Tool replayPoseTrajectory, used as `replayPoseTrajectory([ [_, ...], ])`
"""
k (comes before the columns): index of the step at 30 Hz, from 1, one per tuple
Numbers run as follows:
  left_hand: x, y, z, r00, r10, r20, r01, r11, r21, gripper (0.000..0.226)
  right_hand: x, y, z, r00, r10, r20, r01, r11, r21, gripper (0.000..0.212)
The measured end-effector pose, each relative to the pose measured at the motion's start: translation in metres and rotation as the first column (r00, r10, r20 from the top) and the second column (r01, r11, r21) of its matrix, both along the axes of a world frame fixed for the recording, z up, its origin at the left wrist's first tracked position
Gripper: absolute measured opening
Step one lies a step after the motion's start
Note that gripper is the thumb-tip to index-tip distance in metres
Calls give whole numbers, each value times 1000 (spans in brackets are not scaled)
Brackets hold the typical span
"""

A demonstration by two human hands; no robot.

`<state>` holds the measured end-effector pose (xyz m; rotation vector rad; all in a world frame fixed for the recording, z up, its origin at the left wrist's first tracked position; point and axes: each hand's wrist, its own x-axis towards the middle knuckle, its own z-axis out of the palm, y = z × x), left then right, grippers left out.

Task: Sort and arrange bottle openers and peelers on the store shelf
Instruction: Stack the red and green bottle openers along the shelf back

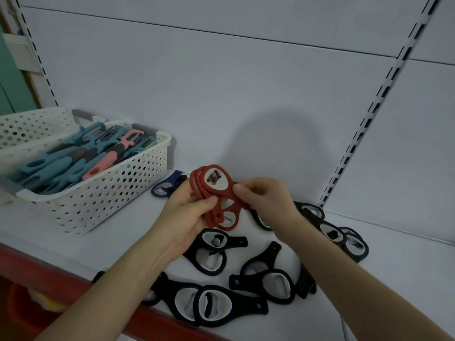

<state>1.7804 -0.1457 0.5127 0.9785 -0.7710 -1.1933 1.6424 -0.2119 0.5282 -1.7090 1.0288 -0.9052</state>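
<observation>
— Where are the red openers?
— Stacked above the shelf. The left hand clamps their necks; the right hand pinches one. They look light and stiff, so the necks are probably the best place to hold them.

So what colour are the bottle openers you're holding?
Red. The bottle openers show best in the head view.

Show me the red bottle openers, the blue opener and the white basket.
red bottle openers (230, 206), head view, on the red neck of the held stack.
blue opener (174, 178), head view, on its handle.
white basket (128, 183), head view, on its perforated front wall.
</observation>
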Motion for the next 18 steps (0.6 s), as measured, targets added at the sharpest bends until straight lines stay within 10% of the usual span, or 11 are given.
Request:
replayPoseTrajectory([
  [6, 9, 2, 0, 997, 68, 33, -69, 998, 12, 25, 7, -14, -4, 928, 67, -366, -179, 943, -280, 17],
  [10, 29, 9, -1, 995, 89, 35, -90, 995, 31, 27, -2, -36, -11, 571, 173, -802, -469, 871, -146, 38],
  [18, 48, 14, -9, 997, 77, 19, -78, 996, 50, 37, 3, -46, -21, 468, 114, -876, -531, 829, -176, 44],
])
